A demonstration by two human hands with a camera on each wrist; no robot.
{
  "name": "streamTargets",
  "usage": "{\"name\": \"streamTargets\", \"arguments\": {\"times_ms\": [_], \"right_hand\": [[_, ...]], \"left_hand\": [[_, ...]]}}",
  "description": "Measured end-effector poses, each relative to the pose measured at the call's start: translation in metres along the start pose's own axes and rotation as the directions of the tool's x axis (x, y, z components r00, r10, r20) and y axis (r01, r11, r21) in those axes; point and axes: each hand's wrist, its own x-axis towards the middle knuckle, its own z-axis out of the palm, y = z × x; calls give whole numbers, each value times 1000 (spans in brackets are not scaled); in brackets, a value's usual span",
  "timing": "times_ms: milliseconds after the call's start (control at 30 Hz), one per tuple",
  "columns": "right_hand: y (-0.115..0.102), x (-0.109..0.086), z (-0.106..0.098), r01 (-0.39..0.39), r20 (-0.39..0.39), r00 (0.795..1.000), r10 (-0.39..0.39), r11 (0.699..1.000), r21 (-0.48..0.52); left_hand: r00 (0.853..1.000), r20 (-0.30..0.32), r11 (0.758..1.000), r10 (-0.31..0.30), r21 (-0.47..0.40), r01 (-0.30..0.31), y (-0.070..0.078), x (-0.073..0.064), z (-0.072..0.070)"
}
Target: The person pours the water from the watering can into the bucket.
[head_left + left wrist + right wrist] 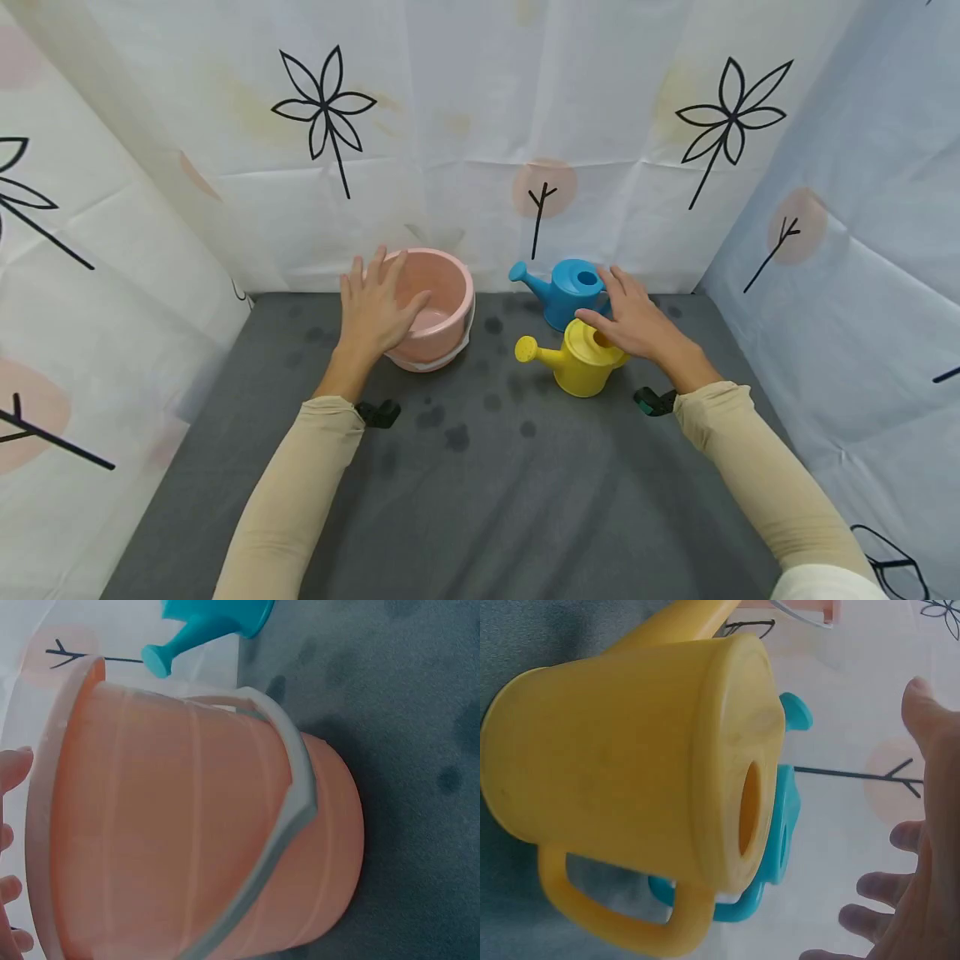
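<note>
A pink bucket [444, 337] stands upright at the back of the table, its pale handle [300, 791] hanging down along the outer wall. Over the bucket's left side my left hand [367, 317] hovers with fingers spread, overlapping the rim in the head view. To the right, a yellow watering can [579, 371] stands in front of a blue watering can [567, 302], both with spouts facing left. My right hand [633, 321] is held above the yellow can's handle side, fingers extended and thumb apart. In the right wrist view the fingers [885, 889] hold nothing.
Dark grey cloth with darker spots covers the table [480, 500]. White fabric with printed flowers and twigs forms the back wall [450, 100] and both side walls. A dark wrist camera [378, 414] sits at the left cuff and another wrist camera [655, 402] at the right.
</note>
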Motion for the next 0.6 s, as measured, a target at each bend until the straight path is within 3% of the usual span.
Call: {"name": "streamTargets", "arguments": {"times_ms": [300, 600], "right_hand": [[21, -15, 4, -10, 17, 1000, 8, 992, 127], [40, -29, 17, -67, 10, 998, 66, 974, 215]], "left_hand": [[1000, -9, 999, -19, -43, 19, -13, -2, 2], [998, -13, 994, -60, -97, 58, -25, -4, 4]]}}
